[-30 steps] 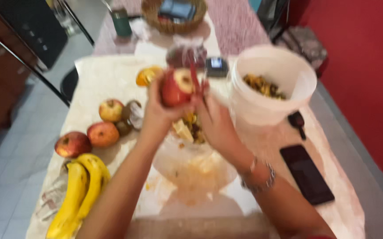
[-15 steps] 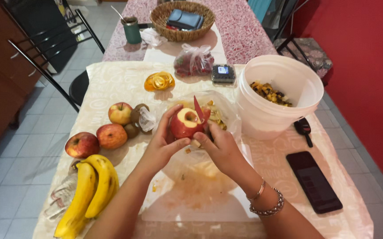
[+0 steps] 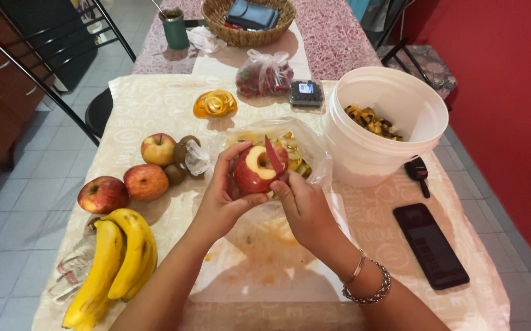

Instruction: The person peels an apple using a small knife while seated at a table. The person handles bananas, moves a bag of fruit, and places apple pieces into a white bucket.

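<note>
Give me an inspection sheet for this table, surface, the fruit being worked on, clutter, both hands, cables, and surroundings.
Surface: table under a pale patterned cloth, with orange stains near the front edge.
Job's things: partly peeled red apple; red-bladed knife against it; clear bag of peelings behind it.
Clutter: three whole apples, kiwis, bananas, orange peel, white bucket of cut fruit, phone, key fob, bag of strawberries.
Grippers: left hand cradles the apple; right hand holds the knife.
Cables: nothing seen.
Surroundings: red wall, tiled floor, black chairs, wicker basket.
</note>
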